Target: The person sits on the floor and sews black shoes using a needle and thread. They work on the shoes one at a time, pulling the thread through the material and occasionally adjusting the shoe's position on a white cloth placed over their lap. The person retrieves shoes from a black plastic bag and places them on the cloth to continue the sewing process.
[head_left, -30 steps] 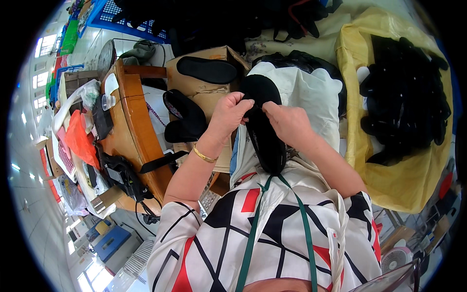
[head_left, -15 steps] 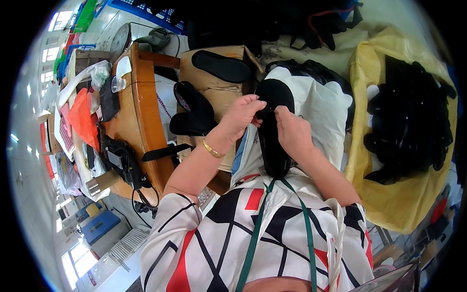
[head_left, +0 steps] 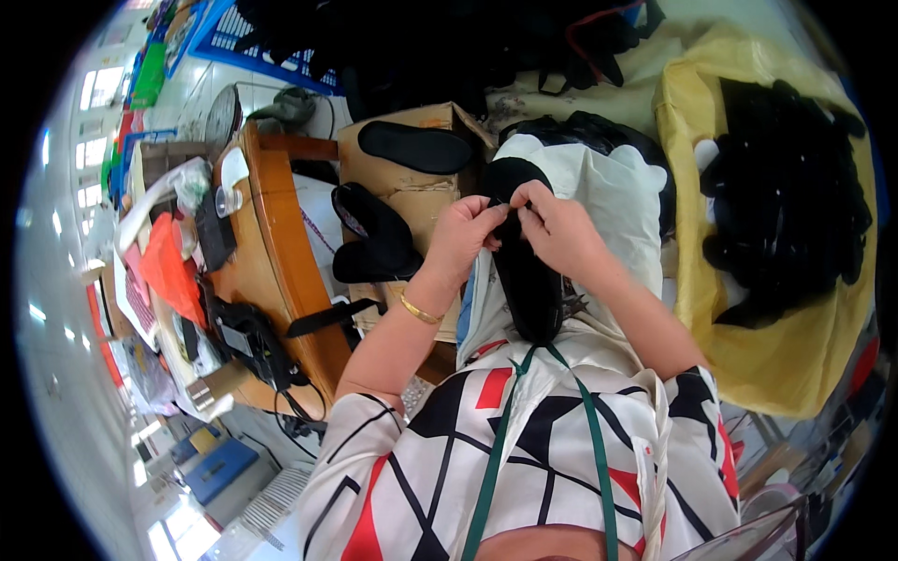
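Box [head_left: 435, 199] edge near left grip [head_left: 465, 236] | open room between right grip [head_left: 566, 229], sack [head_left: 689, 271] | both pinched over shoe [head_left: 529, 297], held part cannot tell | nearer together than earlier

Your shirt [head_left: 449, 467] is white patterned in black and red, your shoe [head_left: 530, 294] black, the sack [head_left: 781, 379] yellow.

black shoe [head_left: 531, 294]: matt cloth | bracelet [head_left: 420, 308]: polished metal | table [head_left: 292, 257]: smooth wood (slightly glossy) | box [head_left: 428, 194]: cardboard
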A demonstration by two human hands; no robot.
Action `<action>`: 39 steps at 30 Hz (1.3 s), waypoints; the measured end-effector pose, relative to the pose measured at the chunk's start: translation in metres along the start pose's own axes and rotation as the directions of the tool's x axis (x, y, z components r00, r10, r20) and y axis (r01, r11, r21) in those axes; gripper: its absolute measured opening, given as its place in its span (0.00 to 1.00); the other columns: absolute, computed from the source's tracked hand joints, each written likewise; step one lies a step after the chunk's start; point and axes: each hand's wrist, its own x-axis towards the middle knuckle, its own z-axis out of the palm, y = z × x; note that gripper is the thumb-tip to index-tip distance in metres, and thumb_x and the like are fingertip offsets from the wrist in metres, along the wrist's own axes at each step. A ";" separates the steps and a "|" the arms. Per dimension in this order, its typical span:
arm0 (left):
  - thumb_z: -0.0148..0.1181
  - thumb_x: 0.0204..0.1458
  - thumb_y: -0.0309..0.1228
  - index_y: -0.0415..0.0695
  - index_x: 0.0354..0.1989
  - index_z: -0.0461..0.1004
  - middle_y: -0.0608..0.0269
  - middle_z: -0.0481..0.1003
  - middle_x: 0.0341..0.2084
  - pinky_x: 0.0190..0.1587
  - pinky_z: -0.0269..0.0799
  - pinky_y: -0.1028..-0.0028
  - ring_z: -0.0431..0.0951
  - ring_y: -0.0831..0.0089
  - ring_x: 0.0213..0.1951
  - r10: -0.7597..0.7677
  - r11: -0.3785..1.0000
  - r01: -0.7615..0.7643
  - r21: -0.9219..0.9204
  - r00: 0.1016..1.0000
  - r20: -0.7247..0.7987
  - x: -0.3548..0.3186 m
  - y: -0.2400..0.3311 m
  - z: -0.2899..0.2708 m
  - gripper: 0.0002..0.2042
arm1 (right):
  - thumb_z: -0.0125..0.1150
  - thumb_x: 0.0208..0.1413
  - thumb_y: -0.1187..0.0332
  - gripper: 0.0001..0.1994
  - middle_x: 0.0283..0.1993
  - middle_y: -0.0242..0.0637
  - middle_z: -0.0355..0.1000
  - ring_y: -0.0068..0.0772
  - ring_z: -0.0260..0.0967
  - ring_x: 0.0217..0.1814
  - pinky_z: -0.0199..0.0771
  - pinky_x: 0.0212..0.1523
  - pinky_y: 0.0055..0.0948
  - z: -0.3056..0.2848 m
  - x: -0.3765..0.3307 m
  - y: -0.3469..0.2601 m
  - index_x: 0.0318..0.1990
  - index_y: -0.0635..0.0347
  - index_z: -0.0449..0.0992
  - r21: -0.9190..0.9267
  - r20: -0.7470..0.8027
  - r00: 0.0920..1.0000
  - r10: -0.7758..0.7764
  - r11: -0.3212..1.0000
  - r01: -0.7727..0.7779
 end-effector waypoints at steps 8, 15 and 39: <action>0.63 0.57 0.30 0.40 0.31 0.78 0.73 0.74 0.22 0.24 0.65 0.84 0.70 0.85 0.19 0.104 0.986 -0.099 0.136 0.994 -0.030 0.000 -0.001 0.011 0.06 | 0.58 0.58 0.66 0.06 0.35 0.39 0.72 0.45 0.72 0.34 0.73 0.32 0.39 0.014 0.015 0.015 0.36 0.59 0.72 -0.108 -0.298 0.929 -0.218 0.975 0.194; 0.64 0.57 0.34 0.43 0.24 0.71 0.75 0.67 0.17 0.21 0.64 0.82 0.66 0.87 0.18 0.166 0.955 -0.149 0.256 0.985 -0.048 0.002 -0.003 0.010 0.13 | 0.50 0.68 0.60 0.09 0.25 0.31 0.71 0.23 0.69 0.19 0.70 0.19 0.24 -0.031 0.019 -0.002 0.40 0.54 0.70 0.738 0.178 0.918 0.355 0.569 -0.363; 0.63 0.44 0.26 0.45 0.45 0.76 0.61 0.72 0.31 0.33 0.72 0.67 0.74 0.61 0.32 0.673 -0.187 -0.481 0.857 0.572 0.468 -0.022 0.008 0.017 0.17 | 0.61 0.53 0.73 0.04 0.35 0.41 0.72 0.48 0.72 0.38 0.73 0.37 0.39 -0.033 0.004 0.059 0.36 0.61 0.74 -0.591 -0.120 0.939 -0.322 0.783 0.193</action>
